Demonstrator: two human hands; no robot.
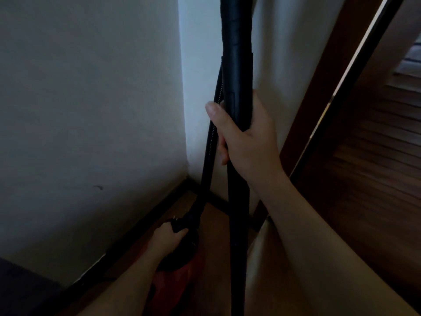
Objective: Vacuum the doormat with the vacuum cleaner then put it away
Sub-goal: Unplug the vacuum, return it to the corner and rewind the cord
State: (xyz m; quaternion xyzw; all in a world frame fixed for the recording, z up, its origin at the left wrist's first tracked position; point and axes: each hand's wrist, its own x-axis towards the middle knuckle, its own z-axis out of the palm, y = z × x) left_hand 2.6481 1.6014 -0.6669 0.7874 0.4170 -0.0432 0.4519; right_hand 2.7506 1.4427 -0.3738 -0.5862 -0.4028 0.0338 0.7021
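Observation:
The vacuum cleaner's black wand stands nearly upright in a wall corner. My right hand grips it at mid height, fingers wrapped round the tube. A thin black hose runs down beside the wand to the red and black vacuum body on the floor. My left hand reaches down to the body and holds a black power plug on top of it. No doormat is in view.
White walls meet in a corner straight ahead, with a dark skirting board along the brown floor. A brown slatted wooden door stands at the right. Something dark fills the lower left corner.

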